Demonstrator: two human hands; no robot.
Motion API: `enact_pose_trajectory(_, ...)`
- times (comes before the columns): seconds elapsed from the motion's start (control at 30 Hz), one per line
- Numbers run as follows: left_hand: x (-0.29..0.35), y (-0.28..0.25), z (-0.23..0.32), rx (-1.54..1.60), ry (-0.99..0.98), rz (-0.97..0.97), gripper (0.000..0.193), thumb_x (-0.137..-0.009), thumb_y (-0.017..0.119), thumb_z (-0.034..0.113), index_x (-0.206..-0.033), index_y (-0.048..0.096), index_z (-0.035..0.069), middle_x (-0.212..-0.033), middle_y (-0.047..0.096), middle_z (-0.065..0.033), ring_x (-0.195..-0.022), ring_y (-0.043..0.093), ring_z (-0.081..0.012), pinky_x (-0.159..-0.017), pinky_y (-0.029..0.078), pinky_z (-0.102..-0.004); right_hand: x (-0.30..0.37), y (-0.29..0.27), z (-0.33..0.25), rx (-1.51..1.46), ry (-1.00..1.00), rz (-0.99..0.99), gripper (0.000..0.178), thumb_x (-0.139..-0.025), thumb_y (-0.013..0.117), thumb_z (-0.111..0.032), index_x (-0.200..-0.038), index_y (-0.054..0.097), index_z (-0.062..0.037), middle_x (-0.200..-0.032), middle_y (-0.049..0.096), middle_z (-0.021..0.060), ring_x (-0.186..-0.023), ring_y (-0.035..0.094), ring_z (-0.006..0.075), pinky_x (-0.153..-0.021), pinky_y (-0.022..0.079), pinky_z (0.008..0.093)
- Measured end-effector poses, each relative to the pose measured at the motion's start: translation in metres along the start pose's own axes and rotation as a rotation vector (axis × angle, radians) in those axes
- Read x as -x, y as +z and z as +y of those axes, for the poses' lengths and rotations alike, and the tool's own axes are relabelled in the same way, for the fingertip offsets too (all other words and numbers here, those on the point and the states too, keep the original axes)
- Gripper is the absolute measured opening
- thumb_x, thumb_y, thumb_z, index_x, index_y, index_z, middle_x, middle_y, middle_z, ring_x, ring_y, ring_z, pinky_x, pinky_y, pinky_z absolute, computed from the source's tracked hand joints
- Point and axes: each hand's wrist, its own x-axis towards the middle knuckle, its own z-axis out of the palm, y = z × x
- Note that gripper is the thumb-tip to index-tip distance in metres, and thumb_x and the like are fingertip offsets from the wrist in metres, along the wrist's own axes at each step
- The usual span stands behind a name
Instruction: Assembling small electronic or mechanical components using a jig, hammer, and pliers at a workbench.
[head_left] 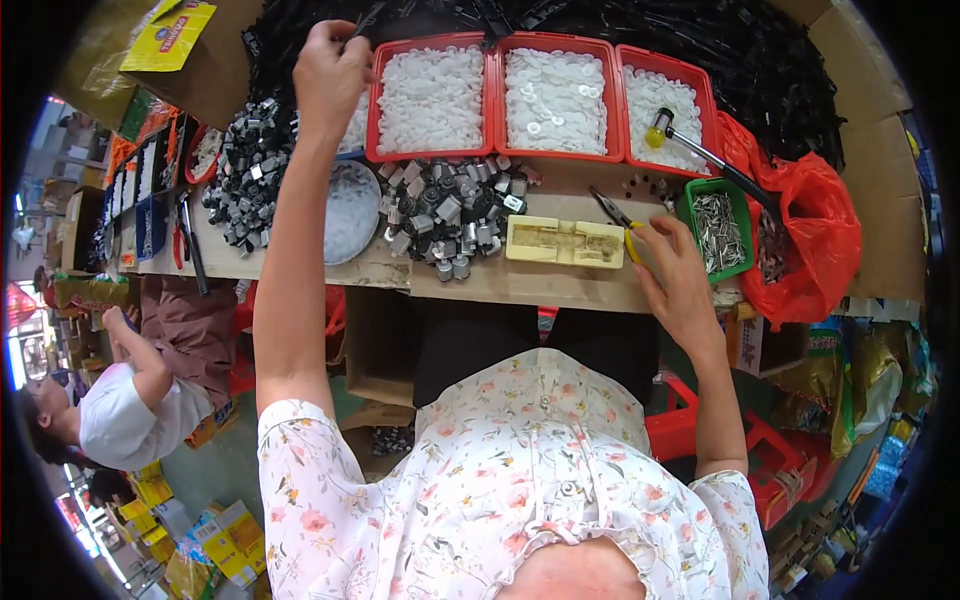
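My left hand (330,75) is stretched to the far edge of a black heap, its fingers closed around a thin black plastic piece (368,18). Fingers and thumb of my right hand (675,270) curl about the yellow handles of a pair of pliers (630,238); its jaws point away to the left. Just left of those handles lies a pale yellow fixture block (566,262) with a recessed middle. Small metal-and-black cylindrical parts (455,205) are piled left of the block. A green tray (744,262) of metal pins stands beside my right hand.
Red trays (374,140) of white plastic pieces line the back, before heaped black parts (690,40). A hammer (735,172) rests across the right tray, near a red plastic bag (825,240). A white round dish (350,215) is at left. Another person (140,400) sits farther left.
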Motion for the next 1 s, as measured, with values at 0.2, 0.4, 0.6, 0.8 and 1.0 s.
enact_pose_trajectory(0.2,0.094,-0.039,0.074,0.46,-0.229,-0.434,0.014,-0.094,0.057,0.006,-0.103,0.066,-0.001,-0.073,0.065,-0.0042,-0.055,0.058,-0.0067,-0.047,0.043,-0.0208,-0.02,-0.005,-0.041,-0.007,-0.282,0.308,0.039,-0.079,0.072,0.006,-0.117,0.065,-0.002,-0.119,0.058,0.016,-0.105,0.061,0.0343,-0.089,0.052,0.0414)
enact_pose_trajectory(0.4,0.183,-0.012,0.094,0.732,-0.55,-0.731,0.013,-0.097,0.057,0.004,-0.108,0.062,0.001,-0.074,0.063,-0.0011,-0.056,0.056,-0.0043,-0.049,0.043,-0.0188,-0.03,0.021,-0.059,0.167,-0.47,0.305,0.036,-0.071,0.081,-0.009,-0.106,0.072,-0.0107,-0.105,0.063,0.0067,-0.101,0.062,0.0283,-0.085,0.046,0.0391)
enact_pose_trajectory(0.6,0.216,0.0,0.078,0.251,-0.128,-0.426,0.026,-0.087,0.075,0.005,-0.111,0.066,-0.001,-0.087,0.067,-0.0058,-0.06,0.056,-0.0065,-0.051,0.044,-0.0239,-0.026,0.03,-0.044,0.125,-0.349,0.176,0.03,-0.073,0.08,-0.008,-0.101,0.071,-0.0087,-0.1,0.063,0.0058,-0.095,0.062,0.026,-0.076,0.045,0.0387)
enact_pose_trajectory(0.8,0.236,-0.007,0.061,-0.005,0.218,-0.149,0.016,-0.081,0.076,0.001,-0.096,0.07,0.0,-0.086,0.066,-0.012,-0.07,0.065,-0.0266,-0.06,0.052,-0.0351,-0.031,0.041,-0.023,0.113,-0.35,0.104,0.026,-0.079,0.074,-0.007,-0.105,0.071,-0.0078,-0.102,0.062,0.0078,-0.095,0.061,0.027,-0.074,0.046,0.0392)
enact_pose_trajectory(1.0,0.253,-0.021,0.043,-0.08,0.15,-0.081,0.017,-0.079,0.076,-0.005,-0.094,0.071,0.0,-0.091,0.066,-0.0111,-0.075,0.065,-0.0269,-0.064,0.053,-0.0337,-0.037,0.042,-0.016,0.033,-0.357,0.038,0.024,-0.081,0.073,-0.006,-0.105,0.07,-0.0057,-0.104,0.06,0.0103,-0.095,0.061,0.0278,-0.073,0.047,0.0395)
